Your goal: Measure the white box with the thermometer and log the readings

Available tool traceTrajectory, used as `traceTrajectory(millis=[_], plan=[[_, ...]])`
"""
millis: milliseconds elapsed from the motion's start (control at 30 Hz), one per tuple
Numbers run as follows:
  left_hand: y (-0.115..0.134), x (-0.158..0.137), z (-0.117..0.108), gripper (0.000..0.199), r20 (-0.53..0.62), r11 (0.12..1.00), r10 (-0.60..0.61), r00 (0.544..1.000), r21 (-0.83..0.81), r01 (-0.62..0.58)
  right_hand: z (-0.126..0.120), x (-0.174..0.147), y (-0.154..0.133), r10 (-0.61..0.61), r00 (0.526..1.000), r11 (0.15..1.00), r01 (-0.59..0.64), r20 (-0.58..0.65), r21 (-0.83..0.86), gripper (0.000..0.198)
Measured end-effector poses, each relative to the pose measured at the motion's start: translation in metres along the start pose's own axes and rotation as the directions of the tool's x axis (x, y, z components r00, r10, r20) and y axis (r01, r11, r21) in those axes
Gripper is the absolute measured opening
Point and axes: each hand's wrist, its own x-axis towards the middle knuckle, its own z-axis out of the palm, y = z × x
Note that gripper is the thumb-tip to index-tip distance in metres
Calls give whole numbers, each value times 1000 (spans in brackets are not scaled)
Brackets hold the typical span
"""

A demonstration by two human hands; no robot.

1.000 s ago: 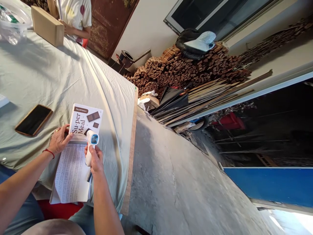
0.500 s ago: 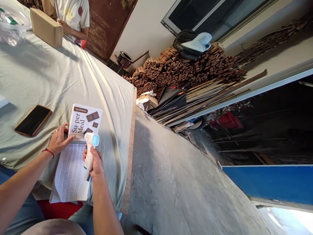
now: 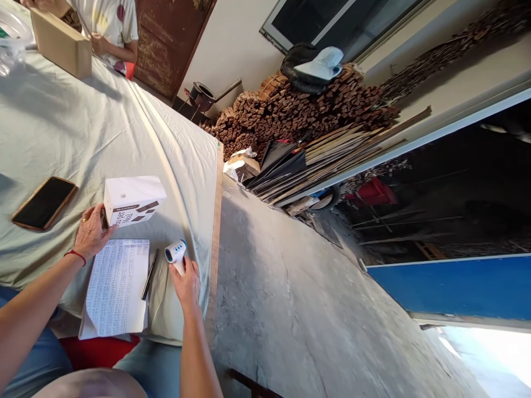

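Observation:
My left hand (image 3: 90,235), with a red cord at the wrist, grips the lower left corner of a white "Su-per Meal" box (image 3: 135,193). The box stands on the cloth, its plain top and part of its printed front showing. Near the table's right edge, my right hand (image 3: 187,281) is closed round the handle of a white and blue infrared thermometer (image 3: 176,252). Whether the thermometer touches the cloth, I cannot tell. Between my forearms lies a handwritten sheet of paper (image 3: 116,287), with a black pen (image 3: 150,275) along its right side.
A phone (image 3: 44,203) lies to the left on the cloth-covered table (image 3: 83,143). At the far side are a cardboard box (image 3: 61,44), a clear plastic container (image 3: 14,33) and another person (image 3: 108,33). Stacked firewood (image 3: 265,108) lines the wall; concrete floor (image 3: 265,276) borders the table.
The box has gone from showing its printed front to standing with its top towards me. My right hand has moved right with the thermometer, off the paper, and the pen shows fully.

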Motion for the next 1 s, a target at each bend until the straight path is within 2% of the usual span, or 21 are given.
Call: traceTrajectory(millis=[133,267,367,467,500,567,667,867,1000], plan=[[-2,1,0,64,-39,999,-22,999,-33,20,6,6,25,-48,999,982,44,-18,-186,48],[-3,-1,-3,43,-86,993,-114,990,-38,111,14,0,18,-203,972,961,174,-119,-213,45],[2,-6,-6,27,-99,994,-112,989,-23,110,29,-11,1,-280,960,958,277,-28,-81,31],[15,-20,-8,15,-106,999,-42,993,6,43,48,-19,-14,-270,959,962,272,92,-9,31],[20,-27,-8,13,-85,1000,10,996,16,-8,52,-20,-18,-269,957,962,272,112,-14,35],[29,-42,-6,10,28,986,166,986,12,-166,56,-20,-23,-276,952,958,284,130,-46,41],[35,-61,-1,9,187,946,321,929,-21,-323,49,-14,-25,-298,948,951,305,110,-49,42],[36,-67,-1,19,279,936,340,898,-4,-353,35,-16,-21,-339,938,909,306,73,284,44],[39,-65,-2,25,341,935,331,880,8,-355,43,-21,-24,-233,969,881,174,84,440,36]])
